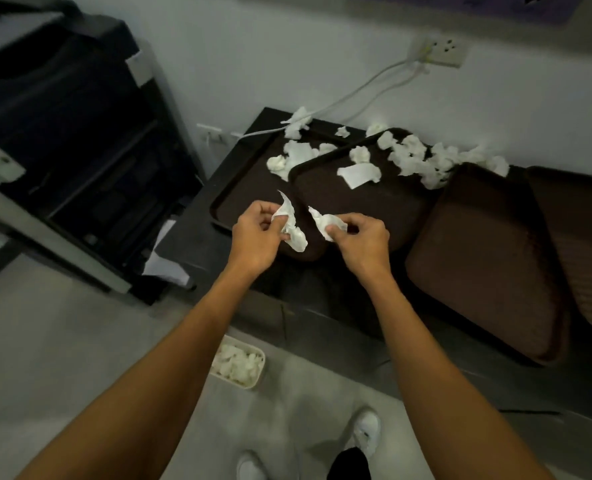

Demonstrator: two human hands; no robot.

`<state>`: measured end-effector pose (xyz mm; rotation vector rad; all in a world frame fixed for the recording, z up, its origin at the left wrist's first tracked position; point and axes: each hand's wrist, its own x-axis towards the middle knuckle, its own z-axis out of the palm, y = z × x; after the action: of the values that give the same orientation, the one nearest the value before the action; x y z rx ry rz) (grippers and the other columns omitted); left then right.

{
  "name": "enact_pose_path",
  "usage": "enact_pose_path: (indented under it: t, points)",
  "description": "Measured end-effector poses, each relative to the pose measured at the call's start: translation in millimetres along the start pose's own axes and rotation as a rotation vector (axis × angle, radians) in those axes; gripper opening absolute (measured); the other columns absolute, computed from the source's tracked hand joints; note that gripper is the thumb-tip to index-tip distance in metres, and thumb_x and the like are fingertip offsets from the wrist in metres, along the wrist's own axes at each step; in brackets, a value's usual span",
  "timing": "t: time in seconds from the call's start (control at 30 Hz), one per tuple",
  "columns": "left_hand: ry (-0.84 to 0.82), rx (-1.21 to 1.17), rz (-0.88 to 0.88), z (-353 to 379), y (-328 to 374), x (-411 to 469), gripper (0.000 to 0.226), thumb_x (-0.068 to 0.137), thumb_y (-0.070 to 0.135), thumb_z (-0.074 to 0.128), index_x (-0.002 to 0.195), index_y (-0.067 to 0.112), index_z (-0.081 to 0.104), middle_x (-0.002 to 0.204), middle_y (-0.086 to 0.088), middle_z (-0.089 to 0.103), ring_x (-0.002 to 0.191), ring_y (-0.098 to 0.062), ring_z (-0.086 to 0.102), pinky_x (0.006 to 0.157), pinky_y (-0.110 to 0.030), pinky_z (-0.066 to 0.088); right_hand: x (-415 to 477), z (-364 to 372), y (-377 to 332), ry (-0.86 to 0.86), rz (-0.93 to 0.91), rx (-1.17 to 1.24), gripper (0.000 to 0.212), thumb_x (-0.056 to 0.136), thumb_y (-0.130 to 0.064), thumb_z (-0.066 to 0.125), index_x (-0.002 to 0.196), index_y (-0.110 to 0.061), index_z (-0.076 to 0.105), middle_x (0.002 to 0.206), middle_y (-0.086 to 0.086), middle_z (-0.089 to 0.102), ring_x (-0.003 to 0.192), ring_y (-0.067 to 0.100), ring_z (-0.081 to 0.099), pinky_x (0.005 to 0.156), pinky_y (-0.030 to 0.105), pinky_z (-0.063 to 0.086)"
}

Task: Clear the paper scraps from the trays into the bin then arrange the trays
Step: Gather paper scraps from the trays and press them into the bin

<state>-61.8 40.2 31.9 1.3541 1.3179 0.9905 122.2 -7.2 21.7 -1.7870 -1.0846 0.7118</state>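
Observation:
Several dark brown trays lie on a black low counter (197, 244). My left hand (256, 233) pinches a white paper scrap (292, 226) above the near edge of the leftmost tray (239, 199). My right hand (360, 237) pinches a second scrap (324, 221) over the overlapping middle tray (363, 199). More crumpled scraps (412, 157) lie across the far ends of both trays and against the wall. A flatter piece (358, 174) rests on the middle tray. A small cream bin (253, 382) holding scraps stands on the floor under my left forearm.
Two more brown trays (488, 258) (585, 237) lie to the right on the counter. A large dark printer (72, 140) stands at the left. A white cable (356, 95) runs from a wall socket (440, 51) down behind the trays. My white shoes (367, 431) are on the grey floor.

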Motion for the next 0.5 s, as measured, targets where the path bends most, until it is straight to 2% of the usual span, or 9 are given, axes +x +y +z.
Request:
enact_pose_path:
  t: [0.13, 0.23, 0.3, 0.4, 0.5]
  points:
    - [0.100, 0.002, -0.012, -70, -33, -26, 0.006, 0.098, 0.014, 0.066, 0.100, 0.019, 0.064, 0.101, -0.006, 0.074, 0.084, -0.020, 0.076, 0.067, -0.017, 0.055, -37, 66, -15, -0.089, -0.008, 0.017, 0.015, 0.089, -0.018, 0.079, 0.104, -0.019, 0.079, 0.097, -0.013, 0.074, 0.089, -0.003, 0.067, 0.077, 0.008, 0.047]
    - [0.172, 0.029, -0.047, -114, -63, -43, 0.006, 0.097, 0.018, 0.068, 0.099, 0.023, 0.065, 0.099, -0.002, 0.075, 0.083, -0.019, 0.076, 0.077, -0.029, 0.060, -61, 109, -24, -0.142, -0.019, 0.026, 0.010, 0.088, -0.016, 0.078, 0.098, -0.019, 0.079, 0.091, -0.015, 0.073, 0.085, -0.008, 0.066, 0.069, 0.002, 0.046]
    - [0.222, 0.025, -0.075, -140, -81, -53, 0.006, 0.096, 0.018, 0.069, 0.098, 0.022, 0.065, 0.097, -0.002, 0.075, 0.082, -0.017, 0.076, 0.081, -0.035, 0.061, -76, 134, -27, -0.167, -0.027, 0.030, 0.010, 0.088, -0.015, 0.078, 0.097, -0.019, 0.079, 0.090, -0.015, 0.074, 0.085, -0.007, 0.066, 0.069, 0.003, 0.046]
    - [0.297, 0.007, -0.122, -168, -105, -69, 0.007, 0.094, 0.015, 0.072, 0.099, 0.017, 0.067, 0.097, -0.005, 0.074, 0.084, -0.018, 0.075, 0.081, -0.036, 0.062, -96, 168, -25, -0.220, -0.028, 0.014, 0.010, 0.089, -0.015, 0.077, 0.098, -0.019, 0.079, 0.091, -0.012, 0.074, 0.085, -0.002, 0.068, 0.070, 0.004, 0.048]
    - [0.357, 0.000, -0.180, -189, -134, -81, 0.012, 0.092, 0.012, 0.073, 0.096, 0.021, 0.067, 0.098, -0.006, 0.073, 0.090, -0.022, 0.074, 0.084, -0.038, 0.062, -115, 198, -13, -0.291, -0.017, -0.018, 0.013, 0.091, -0.013, 0.076, 0.101, -0.022, 0.078, 0.093, -0.012, 0.073, 0.086, 0.000, 0.068, 0.069, 0.005, 0.049]
